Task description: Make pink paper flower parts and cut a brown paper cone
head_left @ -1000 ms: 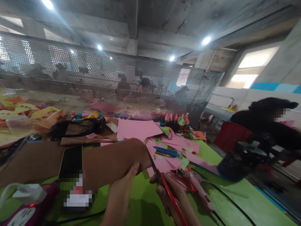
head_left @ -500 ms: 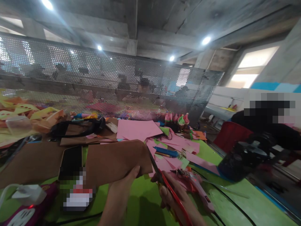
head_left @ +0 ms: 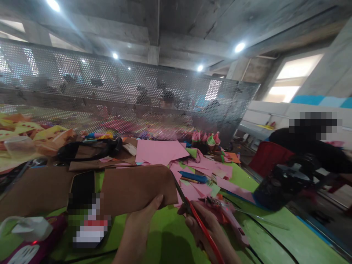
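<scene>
My left hand point(head_left: 148, 212) pinches the lower edge of a brown sheet of paper or felt point(head_left: 132, 187), thumb on its near face. The sheet is raised above the green table, and its upper right corner is rounded. In my right hand point(head_left: 216, 229) is a pair of scissors point(head_left: 200, 223) with red handles, fingers wrapped around them. Their blades point up and away along the sheet's right edge. How far the blades are apart I cannot make out. Beside my right hand lies a pink glue gun point(head_left: 232, 223).
A phone point(head_left: 82, 187) and a purple power strip point(head_left: 56, 229) with a white plug lie left. Pink paper point(head_left: 159, 150) and a blue pen-like tool point(head_left: 194, 177) lie beyond my hands. Behind stands a perforated metal screen point(head_left: 110, 88). A person point(head_left: 308, 143) sits at right.
The whole view has shifted slightly left. My hands, the brown sheet and the scissors hold nearly the same pose, with only a slight movement of the right fingers.
</scene>
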A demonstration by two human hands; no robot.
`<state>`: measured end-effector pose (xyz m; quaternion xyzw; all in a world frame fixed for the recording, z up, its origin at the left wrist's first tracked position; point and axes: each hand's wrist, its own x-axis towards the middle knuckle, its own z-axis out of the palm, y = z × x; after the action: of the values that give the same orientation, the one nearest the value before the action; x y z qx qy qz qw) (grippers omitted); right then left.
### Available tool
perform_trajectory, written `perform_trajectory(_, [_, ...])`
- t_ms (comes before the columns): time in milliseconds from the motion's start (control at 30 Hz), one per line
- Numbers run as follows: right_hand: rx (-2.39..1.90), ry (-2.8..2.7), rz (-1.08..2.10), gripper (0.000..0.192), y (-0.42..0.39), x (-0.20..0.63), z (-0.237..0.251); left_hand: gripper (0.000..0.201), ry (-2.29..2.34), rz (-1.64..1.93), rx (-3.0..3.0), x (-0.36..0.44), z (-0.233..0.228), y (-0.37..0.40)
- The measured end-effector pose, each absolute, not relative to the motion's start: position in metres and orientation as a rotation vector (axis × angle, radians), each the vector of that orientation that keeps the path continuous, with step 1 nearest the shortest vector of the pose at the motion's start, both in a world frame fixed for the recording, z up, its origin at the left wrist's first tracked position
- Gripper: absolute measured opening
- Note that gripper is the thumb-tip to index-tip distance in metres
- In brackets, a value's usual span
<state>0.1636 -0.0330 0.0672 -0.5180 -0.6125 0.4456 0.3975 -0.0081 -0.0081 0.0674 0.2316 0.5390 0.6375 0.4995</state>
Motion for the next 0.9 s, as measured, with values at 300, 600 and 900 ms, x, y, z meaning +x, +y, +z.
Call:
perform_trajectory(300, [-1.306, -1.574, 1.146, 0.049, -0.031, 0.167, 0.067, 0.034, 1.209, 1.535, 0.516, -0.013, 0.061, -0.002])
perform_trajectory(600, [-1.314, -1.695, 1.034, 0.051, -0.034, 0.169, 0.07, 0.029, 1.19, 1.446, 0.587, -0.017, 0.073, -0.014])
perform_trajectory(900, [-1.259, -1.866, 0.903, 0.049, -0.03, 0.178, 0.07, 0.041, 1.082, 1.407, 0.632, -0.018, 0.069, -0.013])
